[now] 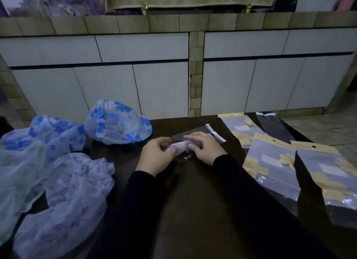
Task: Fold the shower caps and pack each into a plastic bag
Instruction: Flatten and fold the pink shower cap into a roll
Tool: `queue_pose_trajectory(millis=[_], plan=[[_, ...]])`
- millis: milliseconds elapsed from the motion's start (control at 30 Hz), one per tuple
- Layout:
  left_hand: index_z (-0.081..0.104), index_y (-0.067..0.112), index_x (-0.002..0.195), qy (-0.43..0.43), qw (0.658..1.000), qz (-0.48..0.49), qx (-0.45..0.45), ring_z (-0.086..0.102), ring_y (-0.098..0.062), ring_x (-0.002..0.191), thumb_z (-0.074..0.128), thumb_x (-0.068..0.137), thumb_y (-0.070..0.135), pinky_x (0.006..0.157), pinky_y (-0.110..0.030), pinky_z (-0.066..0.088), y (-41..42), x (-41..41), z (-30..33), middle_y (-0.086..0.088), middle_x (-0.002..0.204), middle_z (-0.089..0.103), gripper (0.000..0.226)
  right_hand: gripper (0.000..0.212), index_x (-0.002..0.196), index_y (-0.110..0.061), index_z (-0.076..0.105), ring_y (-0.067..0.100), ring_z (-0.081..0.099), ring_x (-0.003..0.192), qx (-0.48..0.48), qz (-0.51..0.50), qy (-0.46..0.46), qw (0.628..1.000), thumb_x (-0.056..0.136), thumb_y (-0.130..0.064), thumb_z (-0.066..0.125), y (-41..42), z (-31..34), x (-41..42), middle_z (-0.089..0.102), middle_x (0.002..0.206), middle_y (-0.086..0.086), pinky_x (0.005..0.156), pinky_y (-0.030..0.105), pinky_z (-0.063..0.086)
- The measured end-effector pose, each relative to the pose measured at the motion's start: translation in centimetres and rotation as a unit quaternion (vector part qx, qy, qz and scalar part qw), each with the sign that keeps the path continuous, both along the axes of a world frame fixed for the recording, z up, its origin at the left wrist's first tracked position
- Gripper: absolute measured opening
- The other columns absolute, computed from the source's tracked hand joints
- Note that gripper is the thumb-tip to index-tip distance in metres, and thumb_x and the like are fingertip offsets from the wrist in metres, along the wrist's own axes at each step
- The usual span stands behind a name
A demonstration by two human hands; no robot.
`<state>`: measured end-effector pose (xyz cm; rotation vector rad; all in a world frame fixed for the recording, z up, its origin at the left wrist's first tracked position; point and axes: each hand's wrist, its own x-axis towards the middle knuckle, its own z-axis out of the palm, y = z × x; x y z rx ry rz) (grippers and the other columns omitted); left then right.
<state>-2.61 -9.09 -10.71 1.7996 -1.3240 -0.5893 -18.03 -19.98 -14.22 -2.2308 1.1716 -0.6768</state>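
Folded cap [180, 145] lies crosswise between both hands at mid-table, half inside the clear bag [195, 136]. Left hand [155, 156] pinches its left end; right hand [205, 147] curls over cap and bag, whose mouth seems to face left.

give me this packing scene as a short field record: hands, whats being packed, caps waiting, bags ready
left hand: grips the folded shower cap
right hand: holds the clear plastic bag around the cap
stage: cap partly inside the bag, flap not sealed
caps waiting: blue-flowered cap and more loose caps at left
bags ready: yellow-flowered bags at right
surface: dark table
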Motion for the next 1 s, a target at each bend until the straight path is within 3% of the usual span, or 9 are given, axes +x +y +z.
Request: queue_pose_trajectory(millis=[133,333,467,600,733,867,1000], plan=[[0.062,0.018,0.122,0.019,0.999,0.036,0.011,0.056,-0.009,0.101,0.067,0.086,0.021,0.083,-0.021,0.045,0.4,1.2,0.1,0.001,0.115,0.063,0.036,0.038,0.133,-0.034,0.052,0.018,0.036,0.13,-0.035,-0.055,0.014,0.998,0.096,-0.026,0.053,-0.2,-0.2,-0.2,0.049,0.138,-0.006,0.111,0.044,0.032],[0.063,0.014,0.124,0.019,0.996,0.088,-0.014,0.054,-0.008,0.1,0.057,0.093,0.014,0.084,-0.019,0.04,-0.8,-0.4,-0.9,-0.004,0.121,0.063,0.031,0.039,0.137,-0.032,0.049,0.018,0.029,0.13,-0.059,-0.022,0.057,0.996,0.098,-0.033,0.048,0.9,0.4,0.6,0.044,0.141,-0.005,0.109,0.036,0.026],[0.061,0.014,0.126,0.039,0.989,0.138,-0.02,0.057,-0.015,0.112,0.057,0.093,0.014,0.087,-0.021,0.038,-1.1,-0.2,-1.3,-0.006,0.125,0.062,0.033,0.04,0.138,-0.028,0.048,0.016,0.037,0.13,-0.023,-0.024,-0.012,0.999,0.1,-0.017,0.04,0.7,1.0,-0.4,0.044,0.14,0.001,0.105,0.027,0.028],[0.062,0.016,0.125,0.026,0.986,0.166,-0.009,0.057,-0.017,0.112,0.055,0.093,0.017,0.085,-0.021,0.038,-1.1,0.3,-1.7,-0.005,0.123,0.063,0.032,0.039,0.135,-0.034,0.05,0.016,0.028,0.136,-0.121,-0.062,0.13,0.982,0.097,-0.023,0.048,0.2,0.7,-0.9,0.041,0.143,-0.009,0.114,0.041,0.02],[0.064,0.013,0.122,0.068,0.985,0.16,-0.012,0.058,-0.018,0.108,0.055,0.093,0.013,0.086,-0.021,0.042,-1.6,0.0,-1.7,-0.007,0.122,0.063,0.03,0.041,0.136,-0.039,0.049,0.014,0.031,0.131,-0.105,-0.014,0.106,0.989,0.095,-0.032,0.053,0.8,0.4,-0.7,0.044,0.14,-0.015,0.109,0.035,0.02],[0.058,0.015,0.123,0.1,0.988,0.113,-0.035,0.056,-0.009,0.098,0.056,0.093,0.01,0.063,-0.012,0.04,-1.6,-1.6,-1.6,-0.003,0.119,0.061,0.03,0.041,0.134,-0.038,0.052,0.012,0.028,0.13,-0.095,0.012,0.059,0.994,0.093,-0.033,0.056,1.3,0.2,-0.5,0.047,0.137,-0.017,0.113,0.036,0.023],[0.057,0.018,0.111,0.128,0.981,0.138,-0.054,0.056,-0.006,0.09,0.066,0.088,0.015,0.061,-0.012,0.038,-1.5,-1.5,-1.3,0.003,0.107,0.061,0.025,0.039,0.134,-0.037,0.051,0.012,0.029,0.131,-0.079,-0.008,0.045,0.996,0.096,-0.026,0.051,1.0,0.1,-1.0,0.048,0.138,-0.015,0.113,0.033,0.023]])
